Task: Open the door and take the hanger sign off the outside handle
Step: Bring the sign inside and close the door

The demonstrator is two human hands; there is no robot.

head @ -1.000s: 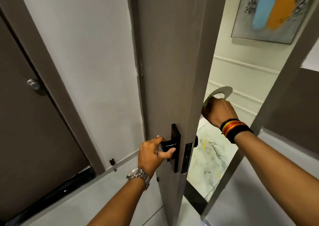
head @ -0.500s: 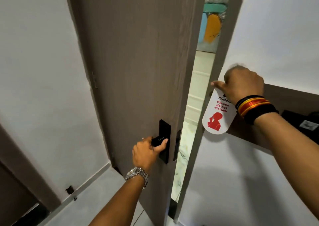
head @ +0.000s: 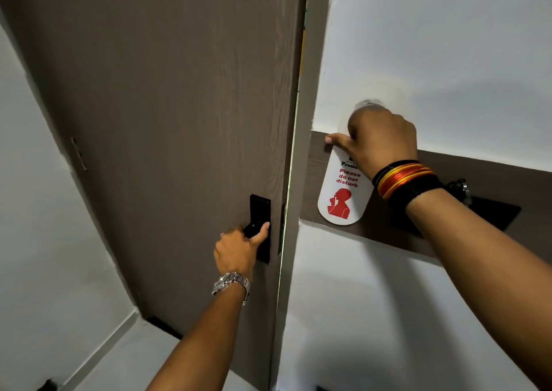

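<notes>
The brown wooden door [head: 167,115] stands almost closed, with only a thin gap at its right edge. My left hand [head: 239,250] is wrapped around the black inside handle [head: 259,226] on its black plate. My right hand [head: 379,138] holds the white hanger sign [head: 340,199] by its top, in front of the wall to the right of the door frame. The sign hangs down, reading "Please do not disturb" in red with a red figure. Its upper loop is hidden behind my fingers. The outside handle is out of sight.
The grey door frame [head: 298,181] runs upright between door and wall. A brown band [head: 507,175] crosses the white wall on the right, with a black panel [head: 495,211] behind my right wrist. White wall lies to the left; pale floor shows at the bottom.
The door has swung from wide open to nearly closed under my left hand. My right hand pulled the sign in from outside the door and now holds it against the inside wall.
</notes>
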